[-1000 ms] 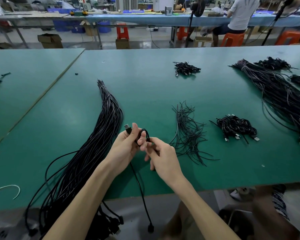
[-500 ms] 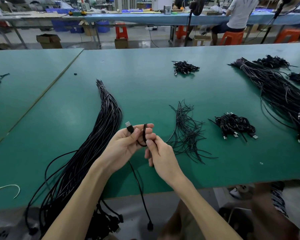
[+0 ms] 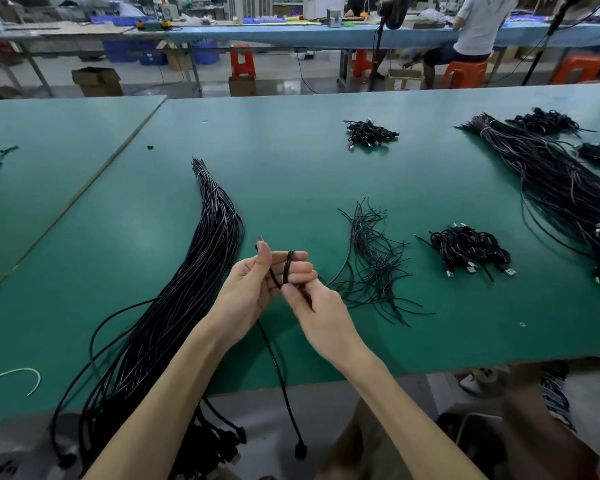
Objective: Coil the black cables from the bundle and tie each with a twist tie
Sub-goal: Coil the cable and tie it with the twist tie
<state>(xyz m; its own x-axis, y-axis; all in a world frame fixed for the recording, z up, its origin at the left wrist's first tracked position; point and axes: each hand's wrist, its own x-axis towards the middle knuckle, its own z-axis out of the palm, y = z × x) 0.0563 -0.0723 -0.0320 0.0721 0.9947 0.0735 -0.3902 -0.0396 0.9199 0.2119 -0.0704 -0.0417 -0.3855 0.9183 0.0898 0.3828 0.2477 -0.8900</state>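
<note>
- The step in hand is the coiling of 1 cable (image 3: 278, 368); I judge it to be at the beginning, because only about 2 turns lie round the fingers.
- The left hand (image 3: 253, 285) grasps the cable. Its thumb presses the connector (image 3: 259, 240) end against the fingers, and the turns lie round them.
- The right hand (image 3: 326, 317) pinches the same cable just beside the turns, touching the left fingers.
- Most of the cable hangs below the hands, over the edge of the table (image 3: 291, 181); its plug (image 3: 300, 451) dangles free.
- The bundle (image 3: 194, 271) lies to the left, near the left forearm.
- The next move, I think, calls for more turns, drawing up the hanging part.
- The twist ties (image 3: 371, 265) lie just to the right, with tied coils (image 3: 468, 249) beyond them.
</note>
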